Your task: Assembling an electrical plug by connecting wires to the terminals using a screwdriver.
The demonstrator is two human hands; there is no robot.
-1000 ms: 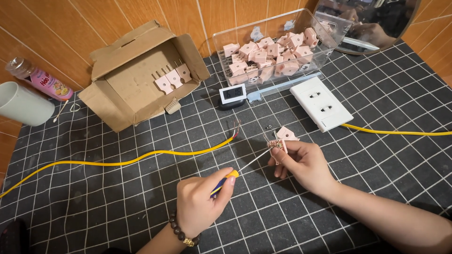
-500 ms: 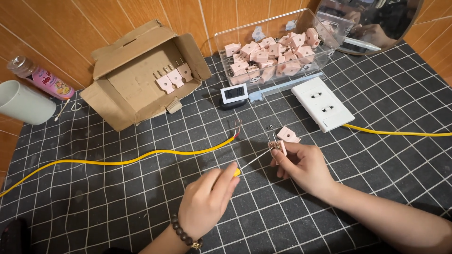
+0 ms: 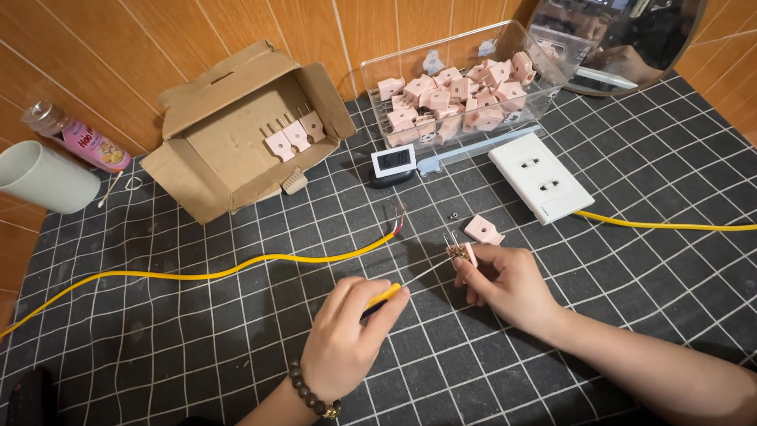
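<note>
Pink plastic plug half with two bare metal prongs sits pinched in the fingertips of the right hand, held just above the dark gridded cutting mat, prongs pointing away from the person. It looks light, hard and small, the kind of piece that slips or twists if gripped only at the edges; the flat sides of its plastic body seem the safest place to hold it, keeping clear of the thin prongs and the small inner metal parts, which could bend.

The left hand is closed around the yellow handle of a thin-shafted screwdriver, thumb and forefinger pressed together on the grip. The slim steel shaft runs from it toward the plug half, and its tip appears to meet the piece, though whether it is seated in a screw is too small to tell.

Just beyond the right hand lies a loose pink plug cover, with a tiny dark screw near it. Farther out from that hand is a white double wall socket plate with a yellow cable leading off to the right. A second yellow cable with stripped red and copper ends curves past the left hand. Well beyond both hands stand a clear plastic bin of pink plug parts, a small white digital display and an open cardboard box.
</note>
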